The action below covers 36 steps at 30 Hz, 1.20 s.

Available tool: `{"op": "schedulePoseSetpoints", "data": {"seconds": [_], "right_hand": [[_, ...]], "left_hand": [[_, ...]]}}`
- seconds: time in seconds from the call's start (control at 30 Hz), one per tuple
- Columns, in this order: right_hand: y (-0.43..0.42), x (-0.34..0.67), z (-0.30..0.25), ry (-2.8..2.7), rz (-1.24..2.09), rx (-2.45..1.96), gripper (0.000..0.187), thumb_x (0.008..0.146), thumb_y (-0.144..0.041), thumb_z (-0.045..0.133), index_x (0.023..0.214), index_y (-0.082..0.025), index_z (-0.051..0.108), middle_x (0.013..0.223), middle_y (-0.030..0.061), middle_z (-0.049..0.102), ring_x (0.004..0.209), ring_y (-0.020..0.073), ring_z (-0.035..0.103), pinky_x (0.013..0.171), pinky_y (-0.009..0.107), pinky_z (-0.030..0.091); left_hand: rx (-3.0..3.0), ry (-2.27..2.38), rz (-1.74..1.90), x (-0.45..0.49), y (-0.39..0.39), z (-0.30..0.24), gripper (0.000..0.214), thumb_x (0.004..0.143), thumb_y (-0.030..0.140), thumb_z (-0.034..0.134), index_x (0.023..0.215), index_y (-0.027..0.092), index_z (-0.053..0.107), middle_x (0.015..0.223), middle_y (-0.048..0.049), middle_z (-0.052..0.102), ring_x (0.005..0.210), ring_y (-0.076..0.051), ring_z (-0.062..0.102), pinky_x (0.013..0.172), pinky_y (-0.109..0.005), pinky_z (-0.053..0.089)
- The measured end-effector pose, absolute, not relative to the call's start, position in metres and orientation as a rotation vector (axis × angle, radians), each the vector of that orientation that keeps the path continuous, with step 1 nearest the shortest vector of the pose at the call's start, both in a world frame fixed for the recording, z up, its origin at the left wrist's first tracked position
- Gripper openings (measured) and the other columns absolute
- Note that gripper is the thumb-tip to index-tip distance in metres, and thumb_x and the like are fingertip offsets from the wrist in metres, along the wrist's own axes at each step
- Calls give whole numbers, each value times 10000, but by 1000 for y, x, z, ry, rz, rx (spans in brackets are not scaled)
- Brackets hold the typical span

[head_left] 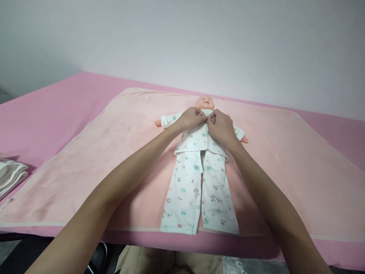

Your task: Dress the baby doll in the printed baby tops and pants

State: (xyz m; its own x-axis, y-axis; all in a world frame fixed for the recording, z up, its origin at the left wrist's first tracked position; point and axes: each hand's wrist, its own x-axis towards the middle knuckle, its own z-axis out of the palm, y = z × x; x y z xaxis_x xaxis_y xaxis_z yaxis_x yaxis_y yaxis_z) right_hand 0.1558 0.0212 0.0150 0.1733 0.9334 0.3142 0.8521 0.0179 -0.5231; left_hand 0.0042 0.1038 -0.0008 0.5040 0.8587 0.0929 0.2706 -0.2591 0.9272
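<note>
- Doll, one: lay on its back along the middle of the blanket, head toward the wall, both arms spread wide, small hands showing beyond the cuffs.
- Top, white, long-sleeved, printed with small animals and green dots: was on the doll, its front edges meeting at the chest, its lower hem spread over the waist of the trousers.
- Trousers, white, matching print: stretched below the top, legs slightly parted, hems lying over the blanket's near edge.
- Left hand: grip pinched on the front of the top, just below the doll's chin.
- Right hand: grip likewise pinched on the top's front opening, fingertips close against those of the left.
- Blanket, peach, pale-edged: lay spread beneath the doll.
- Bench, pink-covered: carried the blanket, its far side by the pale wall.
- Folded cloth, pale: rested at the far left, partly cut off by the view.
</note>
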Motion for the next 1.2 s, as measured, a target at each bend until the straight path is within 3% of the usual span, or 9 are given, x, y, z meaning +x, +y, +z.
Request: {"op": "schedulePoseSetpoints", "data": {"seconds": [0.27, 0.43, 0.57, 0.7, 0.83, 1.0, 1.2], "right_hand": [[14, 160, 25, -1672, 337, -1843, 130, 991, -279, 624, 869, -243, 648, 991, 86, 786, 901, 260, 665, 785, 371, 433], [20, 169, 31, -1683, 400, -1863, 223, 1045, -382, 620, 893, -243, 703, 1044, 85, 813, 969, 261, 685, 831, 355, 440], [49, 174, 27, -1548, 472, -1914, 225, 1072, -439, 629, 988, -233, 659, 1130, 96, 801, 1029, 257, 686, 854, 336, 445], [75, 175, 16, -1488, 567, -1947, 231, 1063, -431, 660, 964, -226, 624, 1077, 95, 756, 943, 239, 648, 809, 328, 429], [82, 181, 7, -1413, 638, -1871, 216, 1040, -404, 732, 1052, -213, 631, 931, 29, 680, 819, 190, 587, 754, 300, 411], [81, 187, 7, -1327, 772, -1793, 213, 1015, -363, 782, 1074, -210, 645, 753, -37, 575, 671, 157, 498, 661, 283, 373], [82, 184, 5, -1233, 740, -1739, 153, 1012, -308, 762, 968, -162, 748, 893, 32, 732, 821, 167, 613, 782, 285, 473]], "left_hand": [[1737, 870, 748, 3, 104, -2, 342, 862, 246, 637, 616, 208, 403, 604, 40, 331, 557, -83, 284, 566, -276, 196], [1756, 911, 733, 3, 103, -3, 316, 879, 285, 658, 660, 211, 444, 631, 28, 408, 568, -96, 336, 577, -279, 235], [1841, 1050, 826, 9, 112, 0, 282, 898, 358, 730, 776, 223, 515, 723, -2, 578, 644, -138, 479, 608, -282, 328], [1930, 1068, 706, 16, 129, -1, 353, 956, 342, 661, 693, 223, 458, 631, -6, 537, 616, -144, 468, 621, -300, 332], [1881, 1063, 777, 17, 136, -6, 283, 950, 337, 681, 761, 223, 503, 658, 4, 550, 635, -148, 483, 633, -295, 343], [1834, 970, 750, 15, 136, -8, 378, 954, 262, 603, 647, 226, 385, 605, 12, 400, 569, -127, 362, 604, -318, 284], [1874, 1047, 783, 22, 135, -6, 391, 962, 230, 560, 610, 221, 392, 598, -6, 449, 569, -134, 376, 628, -344, 286]]}}
